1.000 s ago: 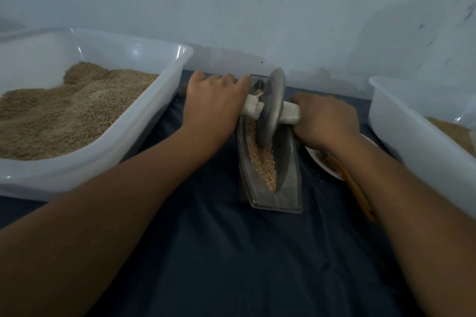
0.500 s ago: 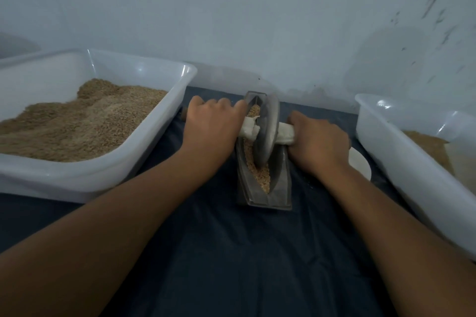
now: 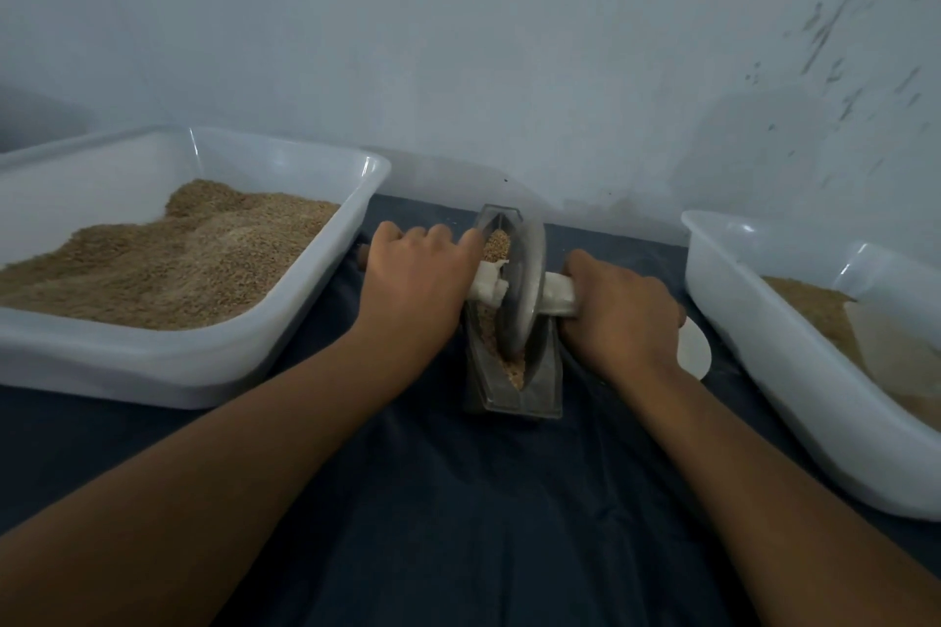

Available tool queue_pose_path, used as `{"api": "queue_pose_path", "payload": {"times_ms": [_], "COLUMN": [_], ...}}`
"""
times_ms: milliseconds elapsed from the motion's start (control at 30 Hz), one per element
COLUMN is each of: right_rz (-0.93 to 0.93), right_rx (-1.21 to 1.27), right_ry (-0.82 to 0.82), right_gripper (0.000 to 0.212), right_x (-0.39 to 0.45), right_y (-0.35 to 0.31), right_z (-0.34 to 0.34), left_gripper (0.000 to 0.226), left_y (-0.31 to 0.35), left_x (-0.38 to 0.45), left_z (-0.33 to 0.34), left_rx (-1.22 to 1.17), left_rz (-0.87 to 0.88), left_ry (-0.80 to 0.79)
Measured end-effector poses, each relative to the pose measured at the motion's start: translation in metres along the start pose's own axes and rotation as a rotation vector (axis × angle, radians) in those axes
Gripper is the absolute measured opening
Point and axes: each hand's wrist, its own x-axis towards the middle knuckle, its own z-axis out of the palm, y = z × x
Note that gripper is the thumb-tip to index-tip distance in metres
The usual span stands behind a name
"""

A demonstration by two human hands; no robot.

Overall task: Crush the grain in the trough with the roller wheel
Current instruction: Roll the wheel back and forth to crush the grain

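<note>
Both hands are curling tightly around the cloth-wrapped axle [image 3: 557,296] of the roller wheel [image 3: 524,288], one on each side of the disc. The left hand [image 3: 415,288] is closing its grip over the left end of the axle, knuckles up, fingers wrapped fully round it; a short stub of the bare handle is showing beyond it on the far left. The right hand [image 3: 618,313] is gripping the right end the same way, fingers folded under and out of sight. The wheel is standing upright on its edge inside the trough [image 3: 509,395], roughly at the middle of its length. The trough is a narrow, boat-shaped metal piece lying lengthwise away from the person, and grain [image 3: 496,244] is lying in its groove both beyond the wheel and in front of it.

The trough is sitting on a worktop covered by a dark blue cloth [image 3: 458,499], set against a pale, scuffed wall [image 3: 509,41].

Two white plastic tubs are flanking the trough: the left tub [image 3: 203,362] is holding a deep heap of brown grain, and the right tub [image 3: 764,346] is holding a shallower layer. One small white dish [image 3: 693,350] is lying partly hidden behind the right wrist.
</note>
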Motion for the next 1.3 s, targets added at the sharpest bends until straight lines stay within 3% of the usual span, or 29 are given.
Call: {"api": "queue_pose_path", "payload": {"times_ms": [367, 900, 1300], "right_rz": [-0.033, -0.007, -0.048], "right_rx": [0.021, 0.037, 0.077], "right_ry": [0.038, -0.232, -0.361], "right_gripper": [0.020, 0.011, 0.010], "right_x": [0.000, 0.042, 0.066], "right_y": [0.000, 0.017, 0.020], "right_z": [0.000, 0.033, 0.036], "left_gripper": [0.030, 0.016, 0.020], "left_y": [-0.003, -0.005, -0.008], "left_x": [-0.009, 0.025, 0.040], "left_z": [0.005, 0.031, 0.045], "left_rx": [-0.036, 0.007, -0.005], "left_rz": [-0.024, -0.001, 0.003], "left_ry": [0.060, 0.062, 0.135]}}
